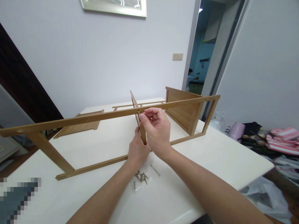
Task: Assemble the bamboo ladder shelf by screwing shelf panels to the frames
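Observation:
A long wooden side frame [109, 112] stands on its edge across the white table. My left hand [138, 147] is wrapped round the end of the middle wooden shelf board [143, 134], holding it upright under the frame's top rail. At a hole in that rail, my right hand [159, 129] pinches a small screw [139, 112] between thumb and fingers; most of it is hidden. Below my wrists, several loose screws [142, 177] lie on a clear plastic bag [137, 187]. Beside them rests an L-shaped hex key [155, 168].
Another wooden panel [178, 107] stands at the right end of the frame. A flat panel [79, 123] lies at the back left. A second rail [140, 105] is by the wall. Clothes [283, 140] and plastic bags [266, 194] are heaped beyond the table's right edge.

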The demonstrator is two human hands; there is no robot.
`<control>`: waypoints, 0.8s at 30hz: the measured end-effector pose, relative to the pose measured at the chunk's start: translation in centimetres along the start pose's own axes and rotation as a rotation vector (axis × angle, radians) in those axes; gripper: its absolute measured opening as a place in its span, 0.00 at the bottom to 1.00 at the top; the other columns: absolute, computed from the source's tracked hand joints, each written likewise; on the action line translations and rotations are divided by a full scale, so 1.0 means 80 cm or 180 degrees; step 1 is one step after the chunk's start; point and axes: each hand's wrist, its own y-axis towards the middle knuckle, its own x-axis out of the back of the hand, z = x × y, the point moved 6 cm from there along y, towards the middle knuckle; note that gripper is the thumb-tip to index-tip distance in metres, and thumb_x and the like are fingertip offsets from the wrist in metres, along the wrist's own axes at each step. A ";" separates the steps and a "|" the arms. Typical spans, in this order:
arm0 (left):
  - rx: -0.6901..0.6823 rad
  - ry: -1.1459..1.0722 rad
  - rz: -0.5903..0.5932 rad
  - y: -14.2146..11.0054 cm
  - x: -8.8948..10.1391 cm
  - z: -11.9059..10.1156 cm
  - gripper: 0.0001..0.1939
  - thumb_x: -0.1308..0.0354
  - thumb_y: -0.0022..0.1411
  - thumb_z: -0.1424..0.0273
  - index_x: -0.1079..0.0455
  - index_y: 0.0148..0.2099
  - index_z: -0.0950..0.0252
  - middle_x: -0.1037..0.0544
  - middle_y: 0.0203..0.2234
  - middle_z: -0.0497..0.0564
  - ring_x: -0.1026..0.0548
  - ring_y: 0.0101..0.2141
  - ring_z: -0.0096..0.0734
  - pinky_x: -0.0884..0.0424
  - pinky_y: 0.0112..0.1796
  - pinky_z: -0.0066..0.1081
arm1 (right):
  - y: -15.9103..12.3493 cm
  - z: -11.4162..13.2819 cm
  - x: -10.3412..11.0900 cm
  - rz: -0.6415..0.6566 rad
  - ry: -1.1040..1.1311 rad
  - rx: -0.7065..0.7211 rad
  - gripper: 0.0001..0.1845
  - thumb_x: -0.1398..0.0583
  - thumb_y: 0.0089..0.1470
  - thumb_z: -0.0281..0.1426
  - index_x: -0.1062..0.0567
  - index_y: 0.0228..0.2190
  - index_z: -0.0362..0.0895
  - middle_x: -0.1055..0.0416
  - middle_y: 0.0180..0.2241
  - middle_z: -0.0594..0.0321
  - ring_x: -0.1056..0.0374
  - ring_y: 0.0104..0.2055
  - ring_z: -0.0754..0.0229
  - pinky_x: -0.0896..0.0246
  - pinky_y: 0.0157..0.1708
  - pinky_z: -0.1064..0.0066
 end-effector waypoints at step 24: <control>-0.0063 -0.0108 -0.0059 0.000 0.000 0.000 0.34 0.45 0.59 0.68 0.52 0.66 0.66 0.24 0.50 0.63 0.21 0.42 0.50 0.30 0.36 0.38 | 0.009 0.002 -0.005 -0.0087 -0.0084 -0.0204 0.08 0.36 0.52 0.33 0.30 0.34 0.45 0.28 0.30 0.66 0.30 0.32 0.63 0.32 0.32 0.69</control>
